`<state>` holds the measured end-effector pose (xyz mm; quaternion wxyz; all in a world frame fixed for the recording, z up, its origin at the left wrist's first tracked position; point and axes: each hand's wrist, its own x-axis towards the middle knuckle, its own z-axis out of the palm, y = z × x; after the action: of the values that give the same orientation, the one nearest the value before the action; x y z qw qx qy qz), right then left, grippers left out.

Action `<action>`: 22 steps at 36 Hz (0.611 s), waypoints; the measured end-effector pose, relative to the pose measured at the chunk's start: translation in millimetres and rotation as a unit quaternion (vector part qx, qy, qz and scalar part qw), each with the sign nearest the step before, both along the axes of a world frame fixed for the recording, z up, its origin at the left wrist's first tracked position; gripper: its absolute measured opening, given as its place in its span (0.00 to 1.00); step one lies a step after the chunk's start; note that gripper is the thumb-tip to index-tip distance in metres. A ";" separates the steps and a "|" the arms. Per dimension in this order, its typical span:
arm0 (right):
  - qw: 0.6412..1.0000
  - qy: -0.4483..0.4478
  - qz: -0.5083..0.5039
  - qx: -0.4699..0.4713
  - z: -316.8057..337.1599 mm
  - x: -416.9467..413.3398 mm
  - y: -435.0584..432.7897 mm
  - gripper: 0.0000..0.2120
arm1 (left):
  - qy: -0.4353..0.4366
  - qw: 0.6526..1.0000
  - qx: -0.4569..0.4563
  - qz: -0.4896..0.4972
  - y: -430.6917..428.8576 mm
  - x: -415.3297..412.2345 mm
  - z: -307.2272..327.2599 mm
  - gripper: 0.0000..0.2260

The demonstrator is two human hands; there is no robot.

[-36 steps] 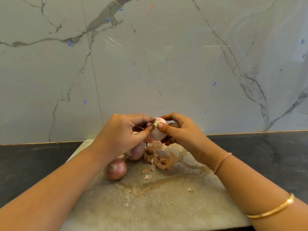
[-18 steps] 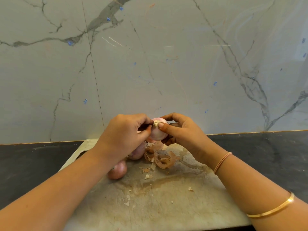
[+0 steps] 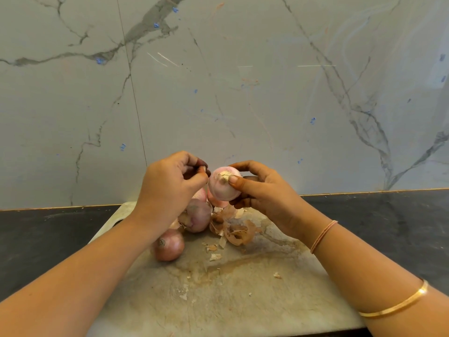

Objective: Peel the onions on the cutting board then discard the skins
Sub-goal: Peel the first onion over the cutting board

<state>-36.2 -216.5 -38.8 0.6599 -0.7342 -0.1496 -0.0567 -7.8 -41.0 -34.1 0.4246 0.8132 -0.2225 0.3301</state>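
My right hand [image 3: 264,190] grips a pale pink, mostly peeled onion [image 3: 222,187] above the far end of the worn cutting board [image 3: 243,300], thumb by its root end. My left hand [image 3: 170,183] sits just left of that onion, fingers curled, pinching what looks like a small scrap of skin at the fingertips. Two unpeeled onions lie on the board: one [image 3: 198,215] under my left hand, another [image 3: 168,244] nearer me. A further pale onion [image 3: 216,203] shows partly behind them. A pile of brown skins [image 3: 234,229] lies below my right hand.
Small skin flakes [image 3: 215,256] are scattered over the stained board. The board rests on a dark countertop [image 3: 388,220] that runs left and right. A grey marble wall [image 3: 218,93] rises straight behind the board's far edge.
My left hand has pulled away from the onion's root end to the left and slightly up, opening a small gap. My right hand keeps holding the onion.
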 end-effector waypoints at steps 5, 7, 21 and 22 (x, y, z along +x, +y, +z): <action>1.000 0.001 -0.014 0.010 1.1 0.9 -1.4 0.11 | 0.035 0.999 -0.022 -0.033 0.5 0.4 -0.8 0.10; 1.000 -0.001 -0.015 0.009 0.8 0.9 -1.1 0.10 | 0.027 0.998 -0.008 -0.053 -1.3 -4.3 -0.4 0.07; 0.998 -0.020 -0.022 -0.055 0.3 -0.8 2.8 0.10 | -0.094 0.988 0.120 -0.027 -4.3 -7.3 -1.6 0.07; 0.998 -0.022 -0.021 -0.060 0.3 -1.2 3.0 0.10 | -0.093 0.988 0.122 -0.018 -4.2 -7.1 -1.8 0.08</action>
<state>-37.5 -213.5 -38.5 0.6095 -0.7743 -0.1514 -0.0778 -14.9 -45.1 -35.9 0.3057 0.8204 -0.3146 0.3668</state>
